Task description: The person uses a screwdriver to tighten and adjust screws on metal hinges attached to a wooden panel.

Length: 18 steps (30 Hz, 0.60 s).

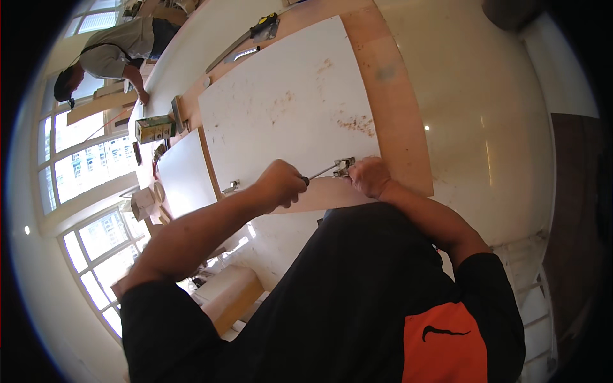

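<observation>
My left hand (279, 185) is closed around the dark handle of a screwdriver (322, 172). Its thin metal shaft reaches rightward to a metal cabinet hinge (344, 167) at the near edge of a white panel (287, 96). On the hinge's right side, my right hand (371, 177) has its fingers curled against the metal, seemingly gripping it; the fingertips are partly hidden. A second hinge (231, 186) sits at the panel's near left corner, beyond my left forearm. Brownish dust and marks are scattered over the panel.
The panel lies on a wooden board (402, 121). Along its far left side are a handsaw (246, 38), a small box (155, 129) and another white panel (185, 172). A co-worker (121, 54) bends over at the upper left. Windows line the left wall.
</observation>
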{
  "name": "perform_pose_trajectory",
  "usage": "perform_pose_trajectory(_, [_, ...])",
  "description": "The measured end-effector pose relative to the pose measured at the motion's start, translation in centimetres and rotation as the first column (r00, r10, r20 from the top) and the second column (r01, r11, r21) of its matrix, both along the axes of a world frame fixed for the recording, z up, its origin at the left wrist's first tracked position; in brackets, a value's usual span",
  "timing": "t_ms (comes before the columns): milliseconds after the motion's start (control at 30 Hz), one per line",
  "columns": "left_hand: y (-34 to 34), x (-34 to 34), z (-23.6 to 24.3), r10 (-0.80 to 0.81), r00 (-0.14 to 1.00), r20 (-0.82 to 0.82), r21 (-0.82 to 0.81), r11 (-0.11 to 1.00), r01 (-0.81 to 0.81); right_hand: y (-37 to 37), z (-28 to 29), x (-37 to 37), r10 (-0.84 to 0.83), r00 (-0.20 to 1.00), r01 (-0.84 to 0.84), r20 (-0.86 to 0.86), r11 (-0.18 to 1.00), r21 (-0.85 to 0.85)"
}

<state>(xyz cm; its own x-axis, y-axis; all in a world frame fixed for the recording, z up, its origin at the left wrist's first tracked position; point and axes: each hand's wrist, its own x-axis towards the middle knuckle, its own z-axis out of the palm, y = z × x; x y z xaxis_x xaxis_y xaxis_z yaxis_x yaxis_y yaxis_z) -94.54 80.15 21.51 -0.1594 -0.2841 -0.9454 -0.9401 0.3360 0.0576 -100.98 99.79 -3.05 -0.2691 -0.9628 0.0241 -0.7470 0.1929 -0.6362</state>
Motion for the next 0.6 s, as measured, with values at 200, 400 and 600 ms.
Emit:
perform_pose_trajectory(200, [2.0,2.2,0.5,-0.903,0.429,0.013,-0.259,0.412,0.874,0.2,-0.4,-0.2,-0.032,0.999,0.032,-0.022,0.999,-0.019])
perform_pose_trajectory(400, [1.8,3.4,-1.3,-0.587,0.798,-0.133,-0.362,0.779,0.512,0.4,-0.7,0.0,-0.039,0.999,0.039,-0.023,0.999,0.011])
perform_pose_trajectory(600, [-0.6,0.9,-1.1,-0.088,0.996,-0.021,-0.059,0.995,0.087,-0.1,-1.1,0.3,-0.018,0.999,0.017,-0.036,0.999,-0.027])
